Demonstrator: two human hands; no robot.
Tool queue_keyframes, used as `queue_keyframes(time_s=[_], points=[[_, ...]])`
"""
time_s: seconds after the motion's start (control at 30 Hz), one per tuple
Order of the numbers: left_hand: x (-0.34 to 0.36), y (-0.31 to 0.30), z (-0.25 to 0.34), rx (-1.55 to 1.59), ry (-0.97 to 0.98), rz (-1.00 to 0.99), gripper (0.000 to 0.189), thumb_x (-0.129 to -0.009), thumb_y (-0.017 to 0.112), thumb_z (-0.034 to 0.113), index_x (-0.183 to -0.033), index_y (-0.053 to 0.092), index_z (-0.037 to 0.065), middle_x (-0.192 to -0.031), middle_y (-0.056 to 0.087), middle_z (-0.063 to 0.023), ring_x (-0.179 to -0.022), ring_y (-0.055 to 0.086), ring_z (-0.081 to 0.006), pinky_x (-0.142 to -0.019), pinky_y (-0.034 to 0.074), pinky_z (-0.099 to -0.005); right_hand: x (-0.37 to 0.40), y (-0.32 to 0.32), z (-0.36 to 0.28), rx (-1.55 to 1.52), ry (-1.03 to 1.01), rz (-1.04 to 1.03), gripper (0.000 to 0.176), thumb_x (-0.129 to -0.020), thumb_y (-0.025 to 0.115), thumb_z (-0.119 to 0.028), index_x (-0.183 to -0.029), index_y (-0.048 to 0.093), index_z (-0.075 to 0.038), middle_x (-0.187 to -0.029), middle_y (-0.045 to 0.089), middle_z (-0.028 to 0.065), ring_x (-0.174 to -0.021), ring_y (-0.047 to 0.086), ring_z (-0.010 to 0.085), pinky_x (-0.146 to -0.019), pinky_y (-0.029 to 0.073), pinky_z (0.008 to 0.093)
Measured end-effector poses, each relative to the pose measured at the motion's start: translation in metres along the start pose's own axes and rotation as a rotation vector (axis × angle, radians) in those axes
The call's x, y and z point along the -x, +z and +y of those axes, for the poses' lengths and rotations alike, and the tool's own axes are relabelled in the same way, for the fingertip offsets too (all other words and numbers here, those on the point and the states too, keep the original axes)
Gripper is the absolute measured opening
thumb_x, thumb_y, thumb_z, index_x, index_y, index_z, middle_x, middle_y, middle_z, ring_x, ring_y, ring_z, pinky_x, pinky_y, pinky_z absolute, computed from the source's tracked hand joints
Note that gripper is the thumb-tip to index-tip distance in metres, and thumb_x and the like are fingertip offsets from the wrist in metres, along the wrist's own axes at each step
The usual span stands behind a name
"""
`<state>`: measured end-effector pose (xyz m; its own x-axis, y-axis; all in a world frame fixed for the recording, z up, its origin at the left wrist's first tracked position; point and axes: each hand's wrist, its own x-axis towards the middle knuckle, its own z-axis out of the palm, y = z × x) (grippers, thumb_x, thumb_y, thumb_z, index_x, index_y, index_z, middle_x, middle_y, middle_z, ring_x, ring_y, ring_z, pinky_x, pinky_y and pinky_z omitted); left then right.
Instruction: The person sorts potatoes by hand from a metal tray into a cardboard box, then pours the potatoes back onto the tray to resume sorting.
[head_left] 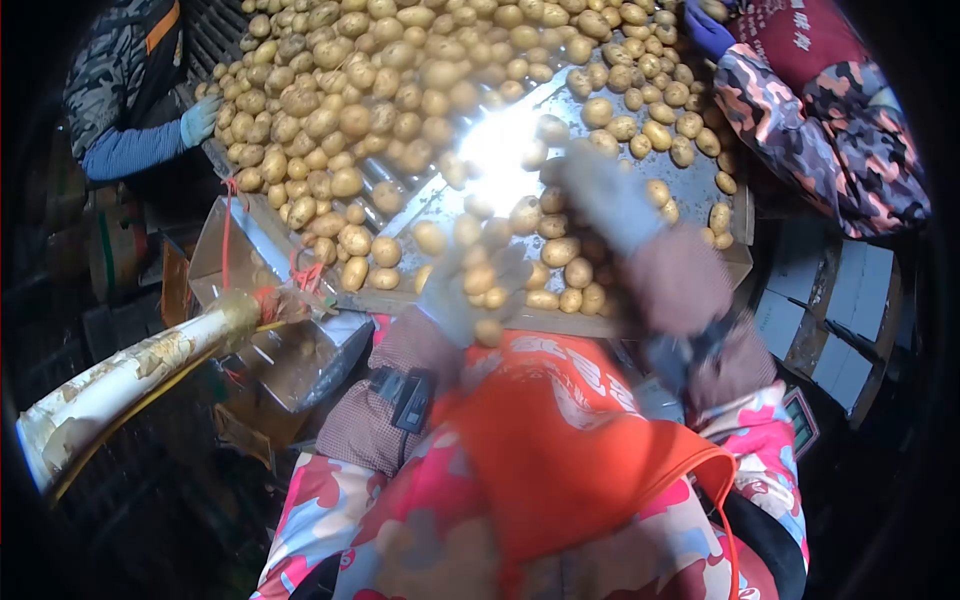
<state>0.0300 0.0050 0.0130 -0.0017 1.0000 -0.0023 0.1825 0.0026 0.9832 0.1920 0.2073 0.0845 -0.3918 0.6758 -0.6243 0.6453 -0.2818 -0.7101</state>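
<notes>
Yellow-brown potatoes (355,240) cover much of a metal sorting table (685,185). My left hand (445,293), in a pale glove, is at the near edge with a few small potatoes (478,278) cupped against its palm and fingers. Just below that hand, another potato (488,332) shows at the board edge. My right hand (607,195), also gloved, reaches over the table's middle right among loose potatoes. Motion smears its fingers, so whether it grips anything is hidden.
A person's gloved hand (201,120) rests by the pile at left; another person's purple glove (708,32) is at upper right. A worn white pole (130,375) juts in at left, near a cardboard box (232,250). White boxes (853,330) stand at right. Glare whitens the table's middle.
</notes>
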Motion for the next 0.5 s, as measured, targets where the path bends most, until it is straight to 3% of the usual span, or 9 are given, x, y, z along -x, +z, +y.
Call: queue_keyframes(time_s=[0.1,0.17,0.23,0.3,0.37,0.43,0.47,0.5], points=[[-0.01,-0.005,-0.003,-0.912,0.32,-0.082,0.021,-0.093,0.055,0.024,-0.111,0.058,0.016,-0.116,0.061,-0.0025,-0.107,0.061,-0.0209,-0.087,0.049,-0.0342,-0.113,-0.087,0.047,0.391,-0.445,0.534,0.045,-0.092,0.056,-0.012,-0.138,0.056,-0.008,-0.121,0.068,0.018,-0.116,0.064,0.0293,-0.1,0.049,0.0365],[-0.011,-0.006,-0.027,-0.449,0.08,-0.188,0.019,-0.092,0.054,0.02,-0.11,0.059,0.016,-0.115,0.06,-0.0013,-0.109,0.059,-0.0214,-0.091,0.048,-0.0348,-0.144,-0.114,0.044,0.767,-0.249,0.443,0.049,-0.092,0.059,-0.015,-0.141,0.052,-0.01,-0.124,0.066,0.0184,-0.118,0.062,0.0326,-0.101,0.049,0.0391],[-0.008,-0.01,-0.023,-0.522,0.105,-0.235,0.02,-0.092,0.052,0.017,-0.111,0.06,0.016,-0.116,0.06,-0.0012,-0.112,0.057,-0.0212,-0.095,0.046,-0.0352,-0.142,-0.105,0.019,0.986,-0.213,0.431,0.056,-0.092,0.062,-0.02,-0.145,0.046,-0.013,-0.128,0.063,0.0197,-0.12,0.061,0.0358,-0.102,0.048,0.0417],[-0.019,-0.013,0.016,-1.128,0.414,-0.243,0.024,-0.093,0.05,0.014,-0.115,0.061,0.016,-0.119,0.059,-0.0021,-0.115,0.055,-0.0204,-0.098,0.044,-0.0353,-0.153,-0.101,0.031,0.965,-0.134,0.38,0.057,-0.095,0.058,-0.035,-0.145,0.044,-0.014,-0.13,0.062,0.0204,-0.121,0.06,0.0355,-0.102,0.047,0.0424],[-0.015,-0.006,-0.008,-0.964,0.234,-0.307,0.026,-0.094,0.05,0.015,-0.118,0.061,0.016,-0.119,0.059,-0.0033,-0.116,0.055,-0.0198,-0.099,0.043,-0.0351,-0.139,-0.106,0.044,1.057,-0.186,0.325,0.053,-0.096,0.054,-0.041,-0.14,0.049,-0.012,-0.13,0.061,0.0208,-0.121,0.059,0.0351,-0.102,0.047,0.0424],[-0.015,-0.007,0.0,-0.901,0.229,-0.352,0.03,-0.09,0.053,0.019,-0.118,0.062,0.013,-0.12,0.061,-0.0055,-0.116,0.057,-0.0206,-0.1,0.044,-0.0363,-0.117,-0.105,0.048,1.193,-0.305,0.246,0.051,-0.097,0.05,-0.047,-0.132,0.056,-0.01,-0.129,0.061,0.0215,-0.121,0.059,0.0346,-0.102,0.047,0.0422],[-0.019,-0.01,0.01,-0.925,0.325,-0.358,0.034,-0.085,0.057,0.022,-0.116,0.063,0.011,-0.121,0.063,-0.0072,-0.117,0.059,-0.0217,-0.101,0.045,-0.0376,-0.11,-0.108,0.043,1.174,-0.317,0.188,0.05,-0.097,0.05,-0.047,-0.129,0.058,-0.009,-0.129,0.061,0.0216,-0.121,0.059,0.0346,-0.102,0.046,0.0422],[-0.02,-0.012,0.015,-0.794,0.265,-0.355,0.036,-0.084,0.058,0.023,-0.117,0.064,0.009,-0.121,0.063,-0.0081,-0.116,0.06,-0.0223,-0.102,0.045,-0.0383,-0.124,-0.114,0.051,1.105,-0.282,0.172,0.047,-0.096,0.053,-0.044,-0.126,0.06,-0.009,-0.124,0.063,0.019,-0.116,0.061,0.0315,-0.098,0.048,0.0401]])
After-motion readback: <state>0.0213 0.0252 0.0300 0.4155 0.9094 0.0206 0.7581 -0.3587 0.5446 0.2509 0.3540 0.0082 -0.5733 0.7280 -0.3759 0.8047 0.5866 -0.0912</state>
